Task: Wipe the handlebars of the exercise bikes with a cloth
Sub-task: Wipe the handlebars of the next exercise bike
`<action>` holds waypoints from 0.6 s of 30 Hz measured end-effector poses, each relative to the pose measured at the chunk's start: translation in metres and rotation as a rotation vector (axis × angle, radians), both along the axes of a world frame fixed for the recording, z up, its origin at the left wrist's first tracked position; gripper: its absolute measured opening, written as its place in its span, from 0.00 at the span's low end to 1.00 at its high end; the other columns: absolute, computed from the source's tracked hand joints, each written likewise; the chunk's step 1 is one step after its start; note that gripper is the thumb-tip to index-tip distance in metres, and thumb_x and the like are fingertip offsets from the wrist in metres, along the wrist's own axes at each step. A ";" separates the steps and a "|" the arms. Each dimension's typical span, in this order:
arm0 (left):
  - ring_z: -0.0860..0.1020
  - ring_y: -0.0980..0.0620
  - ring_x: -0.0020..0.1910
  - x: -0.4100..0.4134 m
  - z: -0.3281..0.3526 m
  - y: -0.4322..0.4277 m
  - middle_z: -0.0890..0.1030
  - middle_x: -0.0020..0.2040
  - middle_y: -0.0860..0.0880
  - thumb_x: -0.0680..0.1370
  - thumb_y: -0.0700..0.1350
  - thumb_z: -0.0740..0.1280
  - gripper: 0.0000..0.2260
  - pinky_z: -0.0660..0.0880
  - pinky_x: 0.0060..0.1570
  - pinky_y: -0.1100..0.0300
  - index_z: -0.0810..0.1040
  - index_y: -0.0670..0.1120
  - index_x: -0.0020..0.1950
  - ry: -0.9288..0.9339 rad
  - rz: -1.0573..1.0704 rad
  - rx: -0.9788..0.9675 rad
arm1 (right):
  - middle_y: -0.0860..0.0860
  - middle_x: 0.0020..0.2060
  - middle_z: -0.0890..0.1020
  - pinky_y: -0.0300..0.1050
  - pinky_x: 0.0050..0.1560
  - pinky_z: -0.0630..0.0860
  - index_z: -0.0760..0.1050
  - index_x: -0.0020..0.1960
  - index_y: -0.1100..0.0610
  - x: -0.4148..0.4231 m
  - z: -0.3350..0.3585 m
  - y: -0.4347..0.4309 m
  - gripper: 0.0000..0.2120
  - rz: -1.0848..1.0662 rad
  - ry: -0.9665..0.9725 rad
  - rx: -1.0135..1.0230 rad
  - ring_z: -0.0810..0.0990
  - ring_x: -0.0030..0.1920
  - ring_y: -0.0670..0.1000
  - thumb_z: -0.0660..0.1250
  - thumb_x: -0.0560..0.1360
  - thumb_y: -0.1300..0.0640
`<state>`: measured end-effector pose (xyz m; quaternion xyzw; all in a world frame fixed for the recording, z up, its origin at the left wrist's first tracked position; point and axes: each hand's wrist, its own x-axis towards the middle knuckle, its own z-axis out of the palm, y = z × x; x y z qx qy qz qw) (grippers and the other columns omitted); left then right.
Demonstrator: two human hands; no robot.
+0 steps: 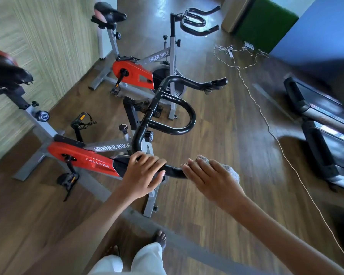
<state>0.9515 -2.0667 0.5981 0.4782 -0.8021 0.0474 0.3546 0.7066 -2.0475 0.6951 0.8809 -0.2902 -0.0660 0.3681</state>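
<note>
A red and grey exercise bike stands in front of me, its black handlebars curving from upper right down to my hands. My left hand grips the near arm of the handlebar. Just right of it, my right hand holds a grey-brown cloth wrapped over the near tip of the same bar. A second bike of the same kind stands behind, with its own black handlebars at the top.
A textured wall runs along the left. Treadmills stand at the right, and a white cord trails across the wooden floor. A green and blue block sits at the back right. My feet and white trousers are below.
</note>
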 end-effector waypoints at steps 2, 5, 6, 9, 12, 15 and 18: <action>0.74 0.50 0.49 -0.002 0.001 0.001 0.80 0.49 0.53 0.81 0.51 0.56 0.16 0.65 0.58 0.51 0.81 0.47 0.55 0.015 0.016 0.021 | 0.55 0.58 0.79 0.52 0.53 0.73 0.72 0.66 0.60 0.018 -0.012 -0.002 0.21 -0.123 -0.035 -0.085 0.79 0.52 0.57 0.63 0.77 0.50; 0.76 0.50 0.50 0.002 0.003 0.001 0.80 0.50 0.52 0.81 0.51 0.58 0.14 0.65 0.59 0.50 0.81 0.46 0.56 -0.019 0.000 0.043 | 0.52 0.39 0.81 0.49 0.42 0.75 0.79 0.50 0.57 0.060 -0.026 -0.006 0.11 -0.283 -0.075 -0.048 0.78 0.37 0.53 0.66 0.74 0.50; 0.76 0.49 0.50 0.003 0.004 0.001 0.80 0.50 0.52 0.81 0.51 0.58 0.14 0.65 0.60 0.50 0.80 0.46 0.56 -0.043 -0.006 0.050 | 0.51 0.37 0.80 0.49 0.42 0.75 0.79 0.48 0.56 0.065 -0.024 -0.006 0.10 -0.290 -0.084 -0.036 0.77 0.36 0.53 0.65 0.74 0.51; 0.77 0.49 0.50 0.002 0.010 0.004 0.80 0.50 0.51 0.80 0.51 0.58 0.14 0.65 0.61 0.50 0.80 0.46 0.55 -0.058 0.014 0.065 | 0.52 0.44 0.78 0.49 0.51 0.73 0.75 0.58 0.58 0.046 -0.016 0.003 0.15 -0.226 -0.068 -0.073 0.77 0.43 0.54 0.59 0.77 0.52; 0.78 0.48 0.50 -0.004 0.015 0.009 0.80 0.49 0.51 0.80 0.50 0.58 0.14 0.64 0.63 0.50 0.80 0.46 0.55 -0.043 0.068 0.086 | 0.52 0.43 0.79 0.49 0.49 0.74 0.77 0.56 0.58 0.035 -0.006 0.004 0.15 -0.255 -0.124 -0.075 0.78 0.42 0.54 0.64 0.76 0.49; 0.78 0.48 0.50 -0.015 0.007 0.014 0.79 0.49 0.51 0.79 0.49 0.57 0.14 0.61 0.67 0.52 0.80 0.47 0.54 -0.002 0.131 0.077 | 0.53 0.31 0.79 0.50 0.38 0.75 0.79 0.39 0.56 0.059 -0.008 -0.004 0.16 -0.426 -0.178 0.009 0.77 0.32 0.54 0.68 0.73 0.43; 0.75 0.49 0.50 -0.023 -0.002 0.007 0.79 0.46 0.51 0.78 0.48 0.57 0.13 0.56 0.70 0.55 0.79 0.47 0.52 0.071 0.188 -0.004 | 0.54 0.26 0.77 0.51 0.36 0.74 0.76 0.32 0.56 0.077 -0.016 -0.013 0.18 -0.475 -0.255 0.005 0.75 0.28 0.55 0.68 0.74 0.45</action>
